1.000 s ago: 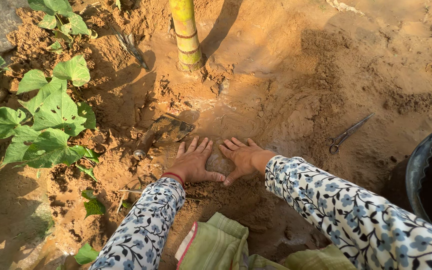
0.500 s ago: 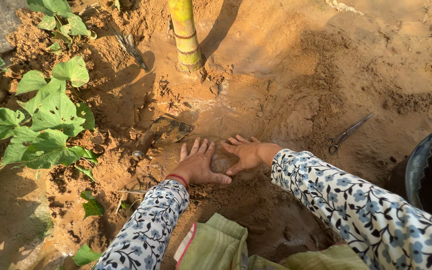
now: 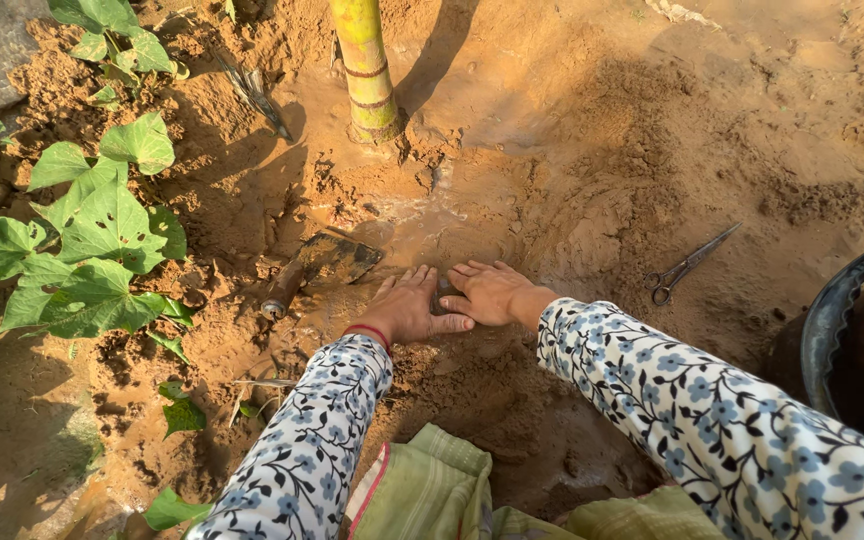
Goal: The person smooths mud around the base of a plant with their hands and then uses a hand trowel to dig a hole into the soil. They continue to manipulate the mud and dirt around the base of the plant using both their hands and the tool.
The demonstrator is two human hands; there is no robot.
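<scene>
Both hands, the left hand and right hand, lie spread flat, pressing the wet mud; leaning harder could collapse it, or graze the trowel just beside.

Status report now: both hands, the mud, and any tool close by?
Left hand and right hand flat on wet mud. Trowel beside left hand. Scissors apart, right.

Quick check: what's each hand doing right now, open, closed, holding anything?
Left hand: open, palm down on the wet mud, holding nothing.
Right hand: open, flat on the mud beside the left, holding nothing.
</scene>
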